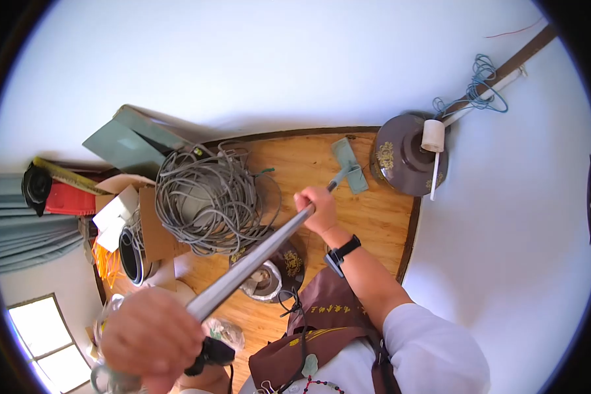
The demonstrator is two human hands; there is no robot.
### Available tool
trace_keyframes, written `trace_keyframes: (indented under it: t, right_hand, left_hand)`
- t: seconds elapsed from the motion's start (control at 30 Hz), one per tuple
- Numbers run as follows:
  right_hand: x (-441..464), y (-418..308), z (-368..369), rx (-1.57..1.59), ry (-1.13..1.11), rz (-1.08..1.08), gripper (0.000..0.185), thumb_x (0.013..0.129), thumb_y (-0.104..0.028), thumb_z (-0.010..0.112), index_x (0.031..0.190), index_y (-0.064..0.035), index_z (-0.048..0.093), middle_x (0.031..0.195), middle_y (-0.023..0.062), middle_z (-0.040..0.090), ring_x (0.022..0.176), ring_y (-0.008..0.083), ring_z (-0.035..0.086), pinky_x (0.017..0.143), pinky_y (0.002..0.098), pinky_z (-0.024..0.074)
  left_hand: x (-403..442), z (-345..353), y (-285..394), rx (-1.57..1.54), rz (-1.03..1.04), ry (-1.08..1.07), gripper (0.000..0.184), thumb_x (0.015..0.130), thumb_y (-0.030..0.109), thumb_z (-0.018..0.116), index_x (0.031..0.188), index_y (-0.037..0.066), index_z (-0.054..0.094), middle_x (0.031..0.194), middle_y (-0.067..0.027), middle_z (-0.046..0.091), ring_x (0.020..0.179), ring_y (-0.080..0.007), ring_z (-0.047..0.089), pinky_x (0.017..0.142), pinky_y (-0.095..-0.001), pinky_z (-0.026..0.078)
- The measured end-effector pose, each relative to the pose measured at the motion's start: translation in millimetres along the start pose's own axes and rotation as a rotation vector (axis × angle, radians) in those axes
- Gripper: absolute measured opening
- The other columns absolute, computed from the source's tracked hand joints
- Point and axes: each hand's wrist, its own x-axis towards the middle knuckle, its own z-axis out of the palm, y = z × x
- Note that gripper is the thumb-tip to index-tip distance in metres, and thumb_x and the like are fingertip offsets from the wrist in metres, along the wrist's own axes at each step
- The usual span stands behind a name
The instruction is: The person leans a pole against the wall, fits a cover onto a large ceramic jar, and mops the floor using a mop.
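A flat mop with a grey-green head (350, 165) and a long metal pole (246, 266) runs slantwise across the view. Its head lies on the wooden floor close to the wall. Near the pole's upper end, my left hand (152, 335) is closed around it, close to the camera and slightly blurred. Farther down, my right hand (317, 208) grips the same pole, a dark-strapped watch (343, 253) on that wrist. Right of the mop head stands a large brown jar (400, 159) with gold decoration.
A big coil of grey cable (207, 197) sits left of the pole, with another brown jar (289, 262) below it. Cardboard boxes (154, 226) and a red case (70, 199) stand farther left. Blue cable (482, 92) hangs by the right corner. Walls bound the floor (295, 161).
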Motion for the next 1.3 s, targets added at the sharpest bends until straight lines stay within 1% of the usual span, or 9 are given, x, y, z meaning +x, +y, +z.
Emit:
trace_keyframes:
  t: [0.13, 0.33, 0.47, 0.53, 0.73, 1.0, 1.07, 1.2, 1.3]
  right_hand:
    - [43, 41, -1, -0.118, 0.288, 0.003, 0.020, 0.073, -0.012, 0.064, 0.060, -0.0069, 0.049, 0.056, 0.0113, 0.051, 0.056, 0.0309, 0.052, 0.051, 0.0380, 0.0406]
    - [98, 54, 31, -0.123, 0.392, 0.051, 0.023, 0.074, -0.014, 0.063, 0.060, -0.0063, 0.048, 0.055, 0.0127, 0.052, 0.052, 0.0326, 0.051, 0.049, 0.0388, 0.0408]
    - [97, 48, 61, -0.086, 0.184, 0.042, 0.022, 0.071, -0.016, 0.065, 0.058, -0.0086, 0.048, 0.053, 0.0126, 0.052, 0.052, 0.0332, 0.053, 0.049, 0.0405, 0.0414]
    - [89, 42, 83, -0.090, 0.099, -0.004, 0.022, 0.071, -0.018, 0.064, 0.058, -0.0095, 0.049, 0.054, 0.0118, 0.053, 0.053, 0.0333, 0.054, 0.050, 0.0413, 0.0423]
    - [75, 1, 161, 0.083, -0.227, -0.041, 0.019, 0.073, -0.018, 0.063, 0.062, -0.0088, 0.050, 0.058, 0.0116, 0.055, 0.056, 0.0326, 0.055, 0.051, 0.0399, 0.0426]
    - [77, 9, 205, 0.250, -0.701, -0.224, 0.012, 0.070, -0.016, 0.063, 0.067, -0.0090, 0.054, 0.065, 0.0106, 0.058, 0.066, 0.0323, 0.057, 0.058, 0.0410, 0.0437]
    - [58, 17, 199, 0.295, -0.669, -0.218, 0.016, 0.070, -0.016, 0.065, 0.066, -0.0081, 0.052, 0.063, 0.0104, 0.056, 0.065, 0.0316, 0.056, 0.057, 0.0397, 0.0432]
    - [25, 20, 177, 0.324, -0.516, -0.103, 0.021, 0.067, -0.013, 0.069, 0.063, -0.0067, 0.050, 0.062, 0.0095, 0.054, 0.065, 0.0297, 0.054, 0.057, 0.0378, 0.0428]
    - [3, 17, 158, 0.282, -0.598, -0.159, 0.022, 0.065, -0.014, 0.071, 0.062, -0.0069, 0.050, 0.061, 0.0093, 0.054, 0.064, 0.0297, 0.054, 0.057, 0.0375, 0.0428]
  left_hand:
    - [41, -16, -62, -0.176, -0.069, -0.228, 0.023, 0.078, 0.015, 0.067, 0.067, 0.007, 0.048, 0.051, -0.0014, 0.051, 0.041, -0.0117, 0.051, 0.045, -0.0248, 0.048]
    - [89, -30, -90, -0.123, -0.151, -0.093, 0.017, 0.084, 0.016, 0.058, 0.075, 0.008, 0.045, 0.053, 0.0013, 0.041, 0.043, -0.0099, 0.042, 0.050, -0.0254, 0.040]
    - [67, -67, -78, -0.016, -0.137, -0.027, 0.011, 0.087, 0.015, 0.048, 0.081, 0.008, 0.042, 0.056, 0.0001, 0.039, 0.045, -0.0106, 0.038, 0.050, -0.0273, 0.037]
    - [43, -79, -62, 0.097, -0.164, 0.179, 0.013, 0.089, 0.015, 0.048, 0.079, 0.008, 0.041, 0.055, 0.0006, 0.036, 0.044, -0.0096, 0.034, 0.049, -0.0257, 0.036]
    - [11, -103, -13, 0.401, -0.129, 0.441, 0.018, 0.090, 0.019, 0.046, 0.076, 0.010, 0.039, 0.056, 0.0016, 0.031, 0.046, -0.0076, 0.031, 0.049, -0.0243, 0.032]
    - [-38, -38, -27, 0.710, -0.080, 0.565, 0.027, 0.092, 0.021, 0.043, 0.069, 0.011, 0.033, 0.058, 0.0016, 0.028, 0.050, -0.0090, 0.029, 0.053, -0.0254, 0.029]
    - [-49, -29, -24, 0.748, -0.067, 0.774, 0.028, 0.093, 0.021, 0.041, 0.070, 0.011, 0.031, 0.058, 0.0010, 0.028, 0.050, -0.0092, 0.029, 0.053, -0.0258, 0.030]
    - [-67, 12, -23, 0.876, -0.130, 0.720, 0.025, 0.094, 0.025, 0.038, 0.076, 0.010, 0.030, 0.057, -0.0004, 0.032, 0.045, -0.0103, 0.034, 0.049, -0.0261, 0.036]
    - [-85, 25, -1, 0.858, -0.116, 0.735, 0.025, 0.094, 0.024, 0.038, 0.076, 0.010, 0.030, 0.057, -0.0004, 0.033, 0.045, -0.0096, 0.035, 0.048, -0.0261, 0.037]
